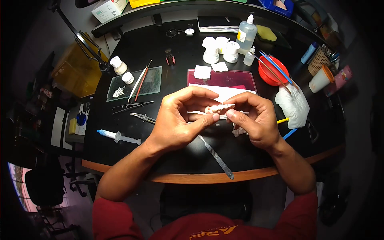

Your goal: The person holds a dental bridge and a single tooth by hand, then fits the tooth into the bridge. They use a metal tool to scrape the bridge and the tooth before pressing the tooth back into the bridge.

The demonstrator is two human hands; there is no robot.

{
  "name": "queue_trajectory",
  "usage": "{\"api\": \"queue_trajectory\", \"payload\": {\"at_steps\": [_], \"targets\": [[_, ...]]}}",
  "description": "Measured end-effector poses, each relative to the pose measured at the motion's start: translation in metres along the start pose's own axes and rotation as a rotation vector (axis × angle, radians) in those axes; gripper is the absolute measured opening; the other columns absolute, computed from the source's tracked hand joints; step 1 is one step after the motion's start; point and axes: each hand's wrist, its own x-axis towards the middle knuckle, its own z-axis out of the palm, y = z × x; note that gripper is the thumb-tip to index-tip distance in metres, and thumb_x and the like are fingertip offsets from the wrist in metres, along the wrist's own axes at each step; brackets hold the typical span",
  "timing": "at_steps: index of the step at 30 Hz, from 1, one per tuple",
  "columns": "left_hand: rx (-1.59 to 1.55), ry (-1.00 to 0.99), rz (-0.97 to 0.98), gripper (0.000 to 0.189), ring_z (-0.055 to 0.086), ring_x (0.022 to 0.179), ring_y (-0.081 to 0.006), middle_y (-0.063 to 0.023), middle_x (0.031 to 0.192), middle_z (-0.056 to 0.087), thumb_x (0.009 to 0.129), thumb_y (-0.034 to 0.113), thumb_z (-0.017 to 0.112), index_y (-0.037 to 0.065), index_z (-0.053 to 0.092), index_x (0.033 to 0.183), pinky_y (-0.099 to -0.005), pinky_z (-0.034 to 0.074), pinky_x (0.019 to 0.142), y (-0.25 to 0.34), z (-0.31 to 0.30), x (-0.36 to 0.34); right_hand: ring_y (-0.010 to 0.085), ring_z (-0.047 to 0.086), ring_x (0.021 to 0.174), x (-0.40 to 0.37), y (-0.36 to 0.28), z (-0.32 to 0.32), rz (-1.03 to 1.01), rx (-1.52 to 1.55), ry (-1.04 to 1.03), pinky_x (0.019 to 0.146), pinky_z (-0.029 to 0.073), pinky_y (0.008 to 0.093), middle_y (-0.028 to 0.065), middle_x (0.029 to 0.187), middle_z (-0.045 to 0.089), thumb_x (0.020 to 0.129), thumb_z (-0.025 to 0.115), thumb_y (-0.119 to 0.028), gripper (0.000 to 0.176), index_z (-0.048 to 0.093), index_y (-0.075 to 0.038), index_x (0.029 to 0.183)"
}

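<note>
Between both hands is a small row of white teeth, a dental piece [219, 108], held over the middle of the black bench. My left hand [178, 116] pinches its left end between thumb and fingers. From the other side, the thumb and fingers of my right hand [256, 118] grip the right end. White paper [218, 90] lies behind and partly under the hands. Below my right hand a pale piece [239, 131] shows in part; I cannot make out what it is. A scalpel handle [218, 158] lies in front, its tip near my left thumb.
Left: a syringe [118, 136], tweezers [142, 117], and a glass slab [154, 78] with a jar and thin tools. Back: white bottles [211, 55], a clear bottle [247, 34] and a dark red slab [248, 76]. Right: a red bowl [266, 76] and crumpled tissue [294, 104].
</note>
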Motion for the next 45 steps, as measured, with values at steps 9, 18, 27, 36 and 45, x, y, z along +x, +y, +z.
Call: {"api": "queue_trajectory", "payload": {"at_steps": [9, 18, 27, 36, 45], "targets": [[-0.037, -0.031, 0.007, 0.021, 0.072, 0.09, -0.0146, -0.0122, 0.1, 0.073, 0.092, 0.001, 0.075, -0.006, 0.067, 0.109, -0.0271, 0.06, 0.083, -0.002, -0.001, 0.0, 0.0081, 0.063, 0.082, 0.002, -0.004, -0.004, 0.007, 0.037, -0.028, 0.07, 0.053, 0.0221, 0.009, 0.101, 0.07, 0.097, 0.067, -0.005, 0.017, 0.067, 0.005, 0.111], [-0.004, -0.023, -0.005, 0.017, 0.073, 0.086, -0.0145, -0.0119, 0.097, 0.074, 0.092, 0.001, 0.075, -0.007, 0.07, 0.106, -0.0269, 0.061, 0.077, -0.002, -0.003, -0.001, 0.0075, 0.062, 0.08, 0.0, -0.004, -0.001, 0.013, 0.046, -0.025, 0.07, 0.053, 0.0223, 0.0078, 0.098, 0.068, 0.097, 0.067, -0.005, 0.016, 0.066, 0.004, 0.109], [0.032, -0.021, -0.045, 0.018, 0.072, 0.086, -0.0153, -0.0134, 0.098, 0.073, 0.092, 0.001, 0.075, -0.006, 0.069, 0.107, -0.0277, 0.061, 0.077, -0.001, -0.005, 0.001, 0.0064, 0.063, 0.083, 0.0, -0.004, -0.002, 0.022, 0.053, -0.048, 0.069, 0.053, 0.0194, 0.0077, 0.101, 0.068, 0.096, 0.068, -0.004, 0.017, 0.063, 0.003, 0.111], [0.032, -0.011, -0.06, 0.02, 0.073, 0.086, -0.013, -0.0106, 0.095, 0.074, 0.09, 0.003, 0.078, -0.005, 0.07, 0.106, -0.0245, 0.06, 0.074, -0.004, -0.004, 0.001, 0.0069, 0.065, 0.093, 0.001, 0.001, -0.002, -0.016, 0.006, -0.068, 0.07, 0.054, 0.0182, 0.0079, 0.105, 0.068, 0.095, 0.07, -0.002, 0.018, 0.061, 0.002, 0.111], [0.043, -0.023, 0.033, 0.024, 0.07, 0.086, -0.0101, -0.0096, 0.095, 0.074, 0.087, 0.001, 0.08, -0.005, 0.07, 0.108, -0.0228, 0.058, 0.077, -0.009, -0.005, 0.002, 0.0067, 0.065, 0.092, 0.003, 0.004, 0.001, -0.068, 0.017, -0.048, 0.069, 0.053, 0.0166, 0.0078, 0.105, 0.068, 0.095, 0.069, 0.0, 0.018, 0.061, 0.002, 0.111]]}}
